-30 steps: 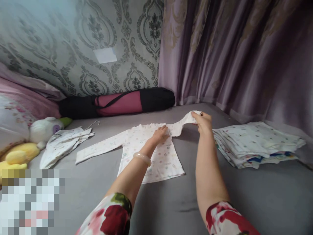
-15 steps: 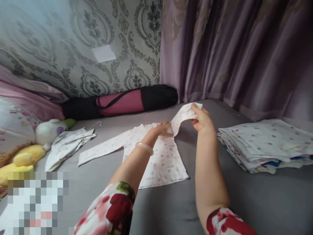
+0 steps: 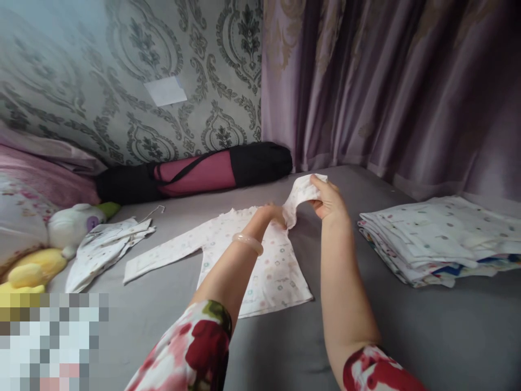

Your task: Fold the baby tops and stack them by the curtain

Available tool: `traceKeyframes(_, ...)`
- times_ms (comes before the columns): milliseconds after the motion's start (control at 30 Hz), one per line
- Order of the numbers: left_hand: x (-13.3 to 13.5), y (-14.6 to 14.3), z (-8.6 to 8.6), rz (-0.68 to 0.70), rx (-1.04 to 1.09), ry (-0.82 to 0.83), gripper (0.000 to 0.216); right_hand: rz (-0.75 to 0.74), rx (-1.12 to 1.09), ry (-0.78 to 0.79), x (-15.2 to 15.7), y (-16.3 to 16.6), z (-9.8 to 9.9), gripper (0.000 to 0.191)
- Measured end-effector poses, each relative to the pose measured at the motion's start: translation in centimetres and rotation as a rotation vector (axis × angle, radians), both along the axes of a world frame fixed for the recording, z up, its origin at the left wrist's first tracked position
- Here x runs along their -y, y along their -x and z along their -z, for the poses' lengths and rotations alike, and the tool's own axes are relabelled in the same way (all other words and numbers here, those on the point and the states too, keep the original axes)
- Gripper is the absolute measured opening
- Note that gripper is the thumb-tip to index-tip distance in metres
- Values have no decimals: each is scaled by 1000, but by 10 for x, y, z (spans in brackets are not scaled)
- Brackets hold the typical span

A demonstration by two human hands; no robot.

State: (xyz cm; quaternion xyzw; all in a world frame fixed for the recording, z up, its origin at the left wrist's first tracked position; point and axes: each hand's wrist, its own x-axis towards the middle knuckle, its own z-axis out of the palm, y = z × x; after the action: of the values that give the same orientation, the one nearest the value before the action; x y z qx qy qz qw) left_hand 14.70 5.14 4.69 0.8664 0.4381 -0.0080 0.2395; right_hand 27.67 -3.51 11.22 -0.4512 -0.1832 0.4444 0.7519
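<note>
A small white long-sleeved shirt (image 3: pixel 260 274) with a coloured dot print lies flat on the grey bed sheet (image 3: pixel 427 331). My right hand (image 3: pixel 328 198) pinches the end of its right sleeve (image 3: pixel 299 195) and holds it lifted and bent over towards the shirt's body. My left hand (image 3: pixel 272 213), with a pale bangle on the wrist, presses down at the shirt's right shoulder near the collar. The other sleeve stretches out flat to the left.
A stack of folded printed clothes (image 3: pixel 439 239) sits at the right. A crumpled white garment (image 3: pixel 106 247) and soft toys (image 3: pixel 69 225) lie at the left beside pink bedding. A black and maroon roll bag (image 3: pixel 195 171) lies against the wall; purple curtains hang behind.
My right hand has carried the sleeve up and inward to the left, folding it towards the shirt's body. My left hand has stayed at the shoulder.
</note>
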Motion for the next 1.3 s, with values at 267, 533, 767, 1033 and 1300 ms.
traceKeyframes(267,42,57,-9,-312,387,133,64,18,137,71,-3,10,-1,19)
traceKeyframes(533,61,140,14,-786,1183,524,30,-91,451,10,-22,58,16,23)
traceKeyframes(767,52,151,21,-877,1328,763,46,-398,888,93,-22,119,40,37)
traceKeyframes(1033,50,149,25,-803,1294,733,34,-600,699,244,-14,80,28,49)
traceKeyframes(1300,51,140,30,-914,1079,435,51,-503,545,453,-8,52,25,56)
